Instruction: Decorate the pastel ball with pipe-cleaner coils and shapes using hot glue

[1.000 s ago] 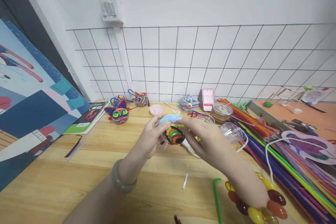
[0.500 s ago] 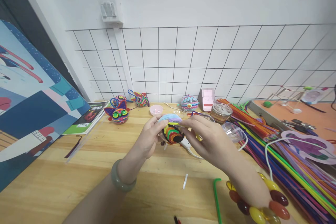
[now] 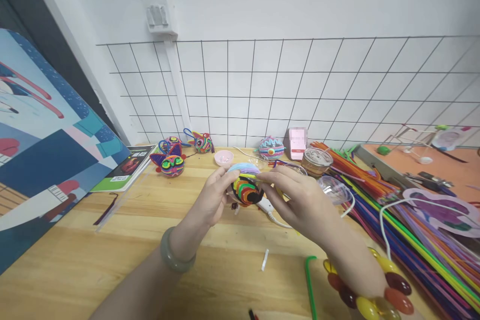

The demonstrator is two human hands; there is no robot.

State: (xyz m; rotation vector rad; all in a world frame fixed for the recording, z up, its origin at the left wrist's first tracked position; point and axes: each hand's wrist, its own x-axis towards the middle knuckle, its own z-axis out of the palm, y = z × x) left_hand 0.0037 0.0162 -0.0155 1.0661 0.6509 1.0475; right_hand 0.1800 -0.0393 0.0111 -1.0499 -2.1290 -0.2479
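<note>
A rounded ornament [image 3: 245, 191] covered in coloured pipe-cleaner bands is held up above the table. Its top is pale blue and lilac; the side facing me has curved orange, green, red and black stripes. My left hand [image 3: 216, 192] is closed around its left side, thumb on the upper edge. At the upper right edge, my right hand [image 3: 294, 195] pinches, with thumb and index finger at the end of a yellow strand that lies along the ornament. The exact contact of those fingertips is partly hidden.
Finished ornaments [image 3: 171, 164] stand at the back left, beside a pink dish [image 3: 224, 157]. A phone [image 3: 298, 143], a round tin [image 3: 317, 161] and clear plastic shells [image 3: 333, 189] are behind my right hand. Pipe cleaners [image 3: 412, 240] lie along the right; a green one [image 3: 310, 285] lies in front.
The view has shifted very slightly. Both hands keep nearly the same place on the ornament, and a dark strand end shows more clearly below the right fingertips.
</note>
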